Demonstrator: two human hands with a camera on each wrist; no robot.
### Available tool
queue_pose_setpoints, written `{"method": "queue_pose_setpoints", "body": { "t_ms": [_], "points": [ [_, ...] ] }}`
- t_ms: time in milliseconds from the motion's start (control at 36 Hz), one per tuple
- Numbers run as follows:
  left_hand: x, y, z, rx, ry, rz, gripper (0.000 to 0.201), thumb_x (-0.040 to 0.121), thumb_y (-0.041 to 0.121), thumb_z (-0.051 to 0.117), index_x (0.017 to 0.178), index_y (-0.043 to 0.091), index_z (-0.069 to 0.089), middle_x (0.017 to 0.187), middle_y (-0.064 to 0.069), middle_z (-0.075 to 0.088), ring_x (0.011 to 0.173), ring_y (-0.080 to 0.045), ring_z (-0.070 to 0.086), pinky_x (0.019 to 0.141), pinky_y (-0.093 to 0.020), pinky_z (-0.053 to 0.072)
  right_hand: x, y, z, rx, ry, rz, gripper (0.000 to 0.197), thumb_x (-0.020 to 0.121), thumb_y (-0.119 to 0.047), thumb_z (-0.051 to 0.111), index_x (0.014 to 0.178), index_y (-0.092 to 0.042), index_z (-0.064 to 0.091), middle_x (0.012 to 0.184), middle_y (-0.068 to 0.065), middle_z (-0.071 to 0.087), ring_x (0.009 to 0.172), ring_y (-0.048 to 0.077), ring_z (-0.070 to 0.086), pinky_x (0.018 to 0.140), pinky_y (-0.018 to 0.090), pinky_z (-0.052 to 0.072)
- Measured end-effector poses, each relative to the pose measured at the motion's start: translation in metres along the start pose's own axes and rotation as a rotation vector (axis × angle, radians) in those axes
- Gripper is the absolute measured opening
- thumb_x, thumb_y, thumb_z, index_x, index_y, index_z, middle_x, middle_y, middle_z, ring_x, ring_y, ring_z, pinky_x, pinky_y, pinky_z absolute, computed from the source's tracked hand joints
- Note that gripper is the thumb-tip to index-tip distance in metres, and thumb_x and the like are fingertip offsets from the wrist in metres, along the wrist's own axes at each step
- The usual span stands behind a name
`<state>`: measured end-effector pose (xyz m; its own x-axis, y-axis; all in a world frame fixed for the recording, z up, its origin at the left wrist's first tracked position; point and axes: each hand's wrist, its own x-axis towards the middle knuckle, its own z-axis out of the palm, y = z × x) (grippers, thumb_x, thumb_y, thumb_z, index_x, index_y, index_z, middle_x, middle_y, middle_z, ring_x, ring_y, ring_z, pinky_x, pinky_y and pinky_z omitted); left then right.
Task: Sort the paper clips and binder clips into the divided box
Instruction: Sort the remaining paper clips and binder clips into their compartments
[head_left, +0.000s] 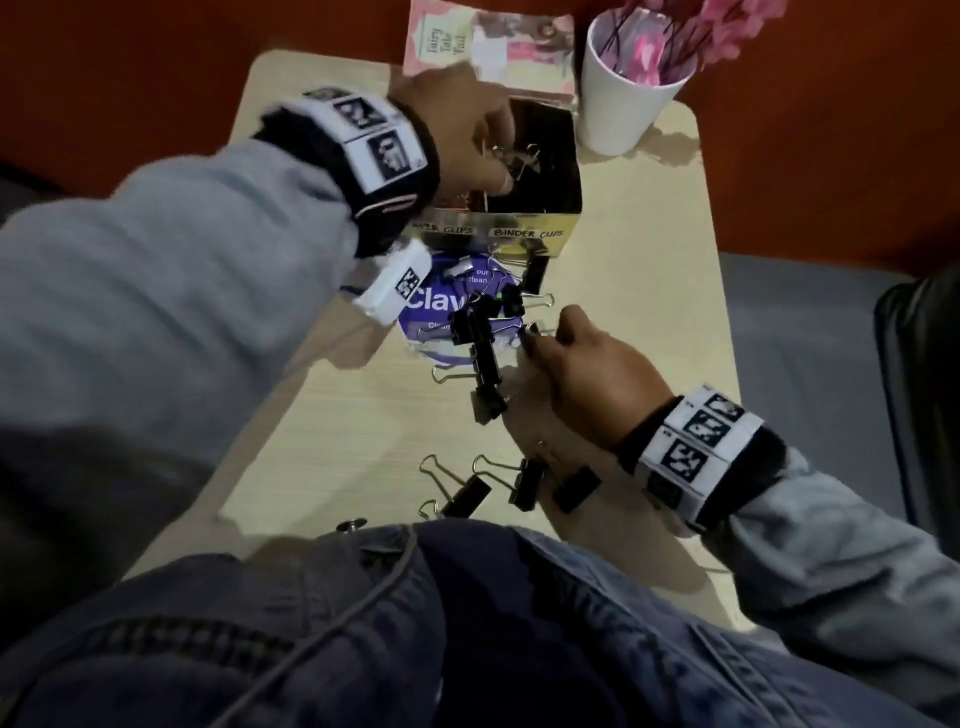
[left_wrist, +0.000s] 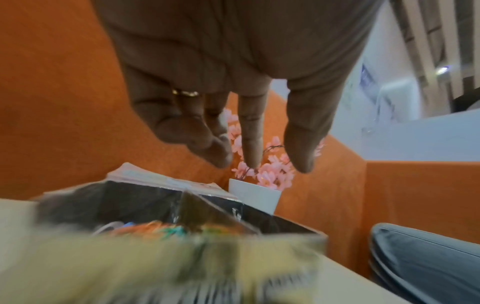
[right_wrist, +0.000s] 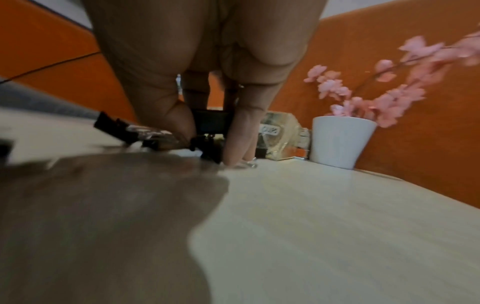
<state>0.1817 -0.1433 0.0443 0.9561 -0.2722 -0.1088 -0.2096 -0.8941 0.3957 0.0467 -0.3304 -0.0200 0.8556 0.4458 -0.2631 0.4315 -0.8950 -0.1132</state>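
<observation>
The divided box (head_left: 524, 235) stands at the back of the table, its front labelled for paper clips on the left and binder clips on the right. My left hand (head_left: 496, 166) hovers over it with fingers spread and nothing in them (left_wrist: 259, 164). A binder clip (head_left: 522, 156) lies in the right compartment just under the fingertips. Coloured paper clips (left_wrist: 155, 228) fill the left compartment. My right hand (head_left: 540, 338) is down at the table, thumb and fingers pinching a black binder clip (right_wrist: 210, 123) at the edge of a pile of binder clips (head_left: 480, 338).
The pile lies partly on a purple round lid (head_left: 436, 312). Three more binder clips (head_left: 527, 483) sit near the table's front edge. A white cup of pink flowers (head_left: 618, 98) and a book (head_left: 488, 47) stand behind the box. Orange panels surround the table.
</observation>
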Motion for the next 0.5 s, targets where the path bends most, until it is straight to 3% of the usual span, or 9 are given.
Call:
{"method": "queue_pose_setpoints", "body": {
  "t_ms": [83,167,250,361,444,500],
  "points": [
    [-0.044,-0.007,0.013,0.058,-0.173,0.056,0.044,0.073,0.041,0.074,0.110,0.021,0.060,0.101,0.000,0.051,0.096,-0.023,0.055,0.078,-0.031,0.044,0.010,0.014,-0.034,0.066,0.098,0.056,0.027,0.080,-0.005,0.060,0.107,-0.006,0.061,0.106,0.020,0.047,0.069,0.035,0.055,0.059,0.037,0.048],
    [-0.081,-0.008,0.046,0.188,-0.357,0.080,0.078,0.066,0.058,0.073,0.132,0.029,0.043,0.127,-0.002,0.041,0.105,-0.025,0.053,0.084,-0.031,0.045,0.036,0.023,-0.080,0.091,0.303,0.070,0.030,0.076,-0.006,0.063,0.106,-0.007,0.063,0.115,0.021,0.048,0.089,0.039,0.056,0.068,0.032,0.042],
    [-0.100,0.000,0.075,0.262,-0.406,0.098,0.091,0.060,0.072,0.068,0.135,0.038,0.030,0.134,-0.002,0.030,0.100,-0.027,0.057,0.082,-0.033,0.050,0.083,0.024,-0.113,0.047,0.432,0.082,0.024,0.079,-0.010,0.063,0.103,-0.010,0.063,0.124,0.017,0.047,0.102,0.036,0.054,0.076,0.035,0.045],
    [-0.102,0.013,0.094,0.261,-0.355,0.073,0.083,0.065,0.068,0.063,0.134,0.036,0.031,0.137,-0.005,0.025,0.097,-0.029,0.057,0.075,-0.035,0.054,0.146,0.019,-0.123,-0.046,0.350,0.094,0.032,0.083,-0.014,0.061,0.115,-0.010,0.060,0.128,0.021,0.046,0.114,0.037,0.050,0.090,0.042,0.044],
    [-0.099,0.019,0.097,0.268,-0.307,0.061,0.073,0.073,0.056,0.065,0.135,0.036,0.032,0.136,-0.006,0.024,0.096,-0.030,0.056,0.074,-0.035,0.051,0.170,0.017,-0.110,-0.077,0.156,0.075,0.033,0.084,-0.012,0.061,0.116,-0.007,0.062,0.126,0.023,0.051,0.114,0.036,0.053,0.092,0.039,0.045],
    [-0.098,0.020,0.097,0.256,-0.303,0.041,0.067,0.078,0.048,0.064,0.135,0.036,0.032,0.136,-0.006,0.024,0.095,-0.031,0.057,0.076,-0.038,0.052,0.173,0.020,-0.099,-0.049,0.107,0.079,0.035,0.082,-0.016,0.062,0.117,-0.014,0.064,0.124,0.020,0.051,0.112,0.036,0.053,0.093,0.038,0.046]
  ]
}}
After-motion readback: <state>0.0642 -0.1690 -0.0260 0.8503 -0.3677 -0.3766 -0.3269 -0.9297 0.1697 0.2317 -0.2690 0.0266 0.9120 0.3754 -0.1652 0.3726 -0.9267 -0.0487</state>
